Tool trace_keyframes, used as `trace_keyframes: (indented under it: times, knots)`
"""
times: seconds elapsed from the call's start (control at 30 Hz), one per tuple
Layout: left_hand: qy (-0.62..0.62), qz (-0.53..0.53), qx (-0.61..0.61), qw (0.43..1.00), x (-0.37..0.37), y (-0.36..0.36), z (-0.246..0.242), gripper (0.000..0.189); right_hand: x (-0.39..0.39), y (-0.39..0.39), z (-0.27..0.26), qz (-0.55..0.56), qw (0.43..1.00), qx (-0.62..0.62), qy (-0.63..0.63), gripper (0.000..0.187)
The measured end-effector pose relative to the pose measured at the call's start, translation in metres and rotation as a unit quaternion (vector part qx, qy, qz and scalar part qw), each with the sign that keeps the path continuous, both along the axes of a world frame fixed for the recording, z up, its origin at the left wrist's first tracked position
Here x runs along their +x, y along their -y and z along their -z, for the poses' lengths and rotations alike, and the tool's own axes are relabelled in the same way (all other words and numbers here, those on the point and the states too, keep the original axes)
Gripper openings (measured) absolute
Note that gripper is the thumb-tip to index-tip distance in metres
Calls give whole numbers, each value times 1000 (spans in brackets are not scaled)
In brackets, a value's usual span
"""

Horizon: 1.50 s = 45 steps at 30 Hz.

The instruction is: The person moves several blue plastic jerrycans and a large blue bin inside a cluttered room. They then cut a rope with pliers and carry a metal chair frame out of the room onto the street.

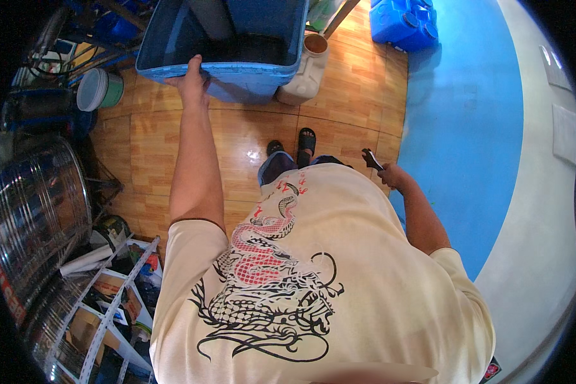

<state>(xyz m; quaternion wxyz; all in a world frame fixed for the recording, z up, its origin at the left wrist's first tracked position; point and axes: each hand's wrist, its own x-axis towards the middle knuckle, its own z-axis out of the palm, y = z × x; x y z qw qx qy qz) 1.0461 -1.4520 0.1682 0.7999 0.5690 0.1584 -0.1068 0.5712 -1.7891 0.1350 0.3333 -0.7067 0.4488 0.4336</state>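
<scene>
In front of me a large blue plastic bin (249, 79) has its open top facing me, and its inside is dark. My left hand (192, 85) grips the bin's near rim, the thumb over the edge and the fingers on the outer side. Out to my right, near the blue-painted wall, my right hand (391, 175) is closed around a small hand tool (372, 159). The tool has a dark, forked-looking end and a shiny edge; its exact kind is unclear.
A whitish jerrycan (307, 79) with a wide round opening touches the bin's right side. Blue jerrycans (403, 24) stand by the wall (465, 120). On my left are a pail (101, 90), a shiny ribbed metal cylinder (38, 192) and a white metal rack (110, 312) with boxes.
</scene>
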Motion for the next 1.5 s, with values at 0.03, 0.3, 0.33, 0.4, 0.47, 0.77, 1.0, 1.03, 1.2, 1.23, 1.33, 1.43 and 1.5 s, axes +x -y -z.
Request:
trace_keyframes:
  times: [0.03, 0.3, 0.33, 0.4, 0.47, 0.77, 1.0, 1.03, 1.2, 1.23, 1.33, 1.43, 1.5]
  knots:
    - [-9, 4, 1, 1000, 0, -1, 0, 124, 0, 1, 2, -6, 1000, 5, -9, 23]
    - [-21, 22, 6, 1000, 3, -3, 2, 123, -15, 10, 12, 6, 1000, 15, -27, 22]
    - [-31, 16, 19, 999, 3, -4, 2, 124, -17, 11, 13, 6, 999, 14, -31, 22]
    - [-16, 22, 14, 1000, 2, -5, 5, 119, -20, 12, 14, 3, 999, 16, -34, 23]
    - [3, 30, 24, 999, -2, -11, 14, 111, -23, 12, 15, -8, 999, 15, -32, 23]
    - [-273, 121, 53, 953, -121, -124, 145, 101, -33, 16, 29, 18, 999, 21, -22, 21]
    - [-365, 189, 146, 900, -230, -196, 183, 51, -25, 23, 25, -2, 999, 38, -12, 21]
    - [-379, 196, 163, 890, -237, -198, 184, 44, -22, 23, 23, 4, 999, 37, -11, 21]
    - [-366, 212, 187, 887, -246, -193, 181, 27, -13, 21, 14, -10, 1000, 4, 1, 20]
    - [-373, 205, 187, 885, -246, -190, 180, 25, -12, 20, 13, -19, 1000, 4, 4, 20]
    - [-352, 209, 178, 895, -240, -178, 175, 28, -8, 23, 13, -11, 1000, 6, 5, 20]
    - [-334, 218, 178, 900, -234, -167, 175, 30, -8, 28, 14, -24, 1000, 10, -1, 21]
    - [-334, 231, 181, 896, -233, -162, 177, 33, -9, 31, 13, -36, 999, 8, -3, 21]
